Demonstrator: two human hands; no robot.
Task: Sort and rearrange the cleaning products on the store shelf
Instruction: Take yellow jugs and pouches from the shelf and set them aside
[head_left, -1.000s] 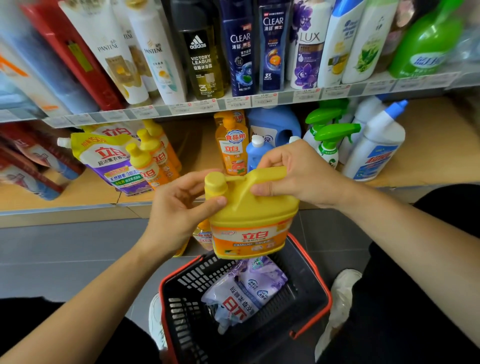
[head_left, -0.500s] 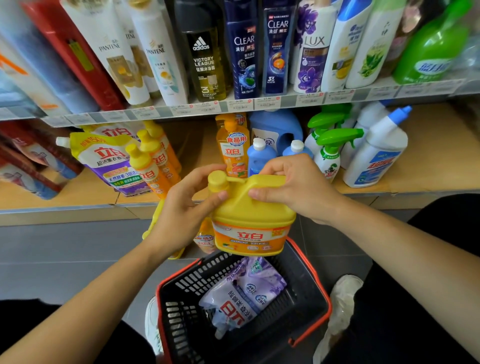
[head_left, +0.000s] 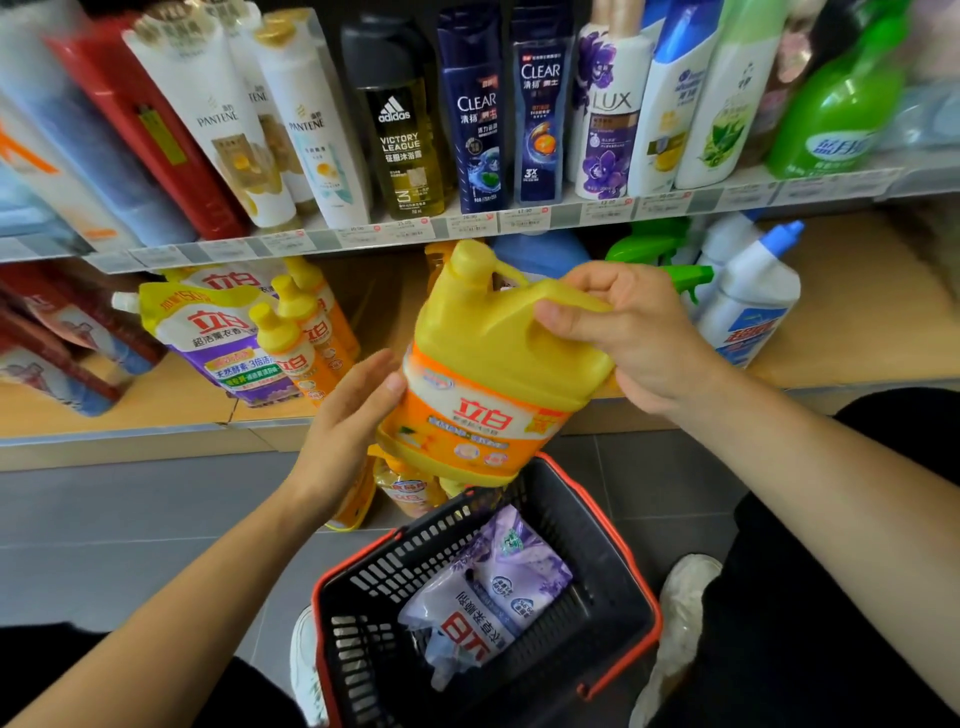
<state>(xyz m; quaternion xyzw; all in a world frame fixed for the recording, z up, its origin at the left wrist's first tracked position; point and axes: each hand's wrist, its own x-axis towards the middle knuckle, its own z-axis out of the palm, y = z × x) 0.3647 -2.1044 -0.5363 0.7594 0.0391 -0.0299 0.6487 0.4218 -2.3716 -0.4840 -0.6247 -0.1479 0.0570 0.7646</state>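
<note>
Jug (head_left: 498, 364) is sitting higher than half a second ago and is tipping, its cap now leaning toward the shelf, while the left hand (head_left: 343, 431) has slid from the cap down to the label side.

Nearest, below the jug, a basket (head_left: 384, 571) is standing on the floor with a purple pouch (head_left: 488, 597) lying in it, probably stock waiting to be shelved.

Above the basket, the right hand (head_left: 639, 338) is carrying the jug by its handle, fingers (head_left: 566, 317) curling round the moulded grip and clamping it. That is taking the weight, which seems why the left hand needs no grip. Its fingers (head_left: 363, 384) are lying fairly straight and slightly apart, touching the jug's left side, most likely steadying and steering the tilt. The jug is in the air, clear of both basket and shelf.

Just beneath the jug, more yellow bottles (head_left: 410, 488) are standing on the floor, partly hidden.

Beyond the jug, the lower shelf (head_left: 156, 410) is holding small yellow bottles (head_left: 301, 343) and a refill pouch (head_left: 208, 338) to the jug's left, and spray bottles (head_left: 675, 275) to its right. A blue jug (head_left: 540, 254) is showing behind the cap. A gap on the boards left of the jug looks the likely slot, beside the same brand.

Farthest, above the jug, shampoo bottles (head_left: 540, 119) are lining the upper shelf (head_left: 467, 226).
</note>
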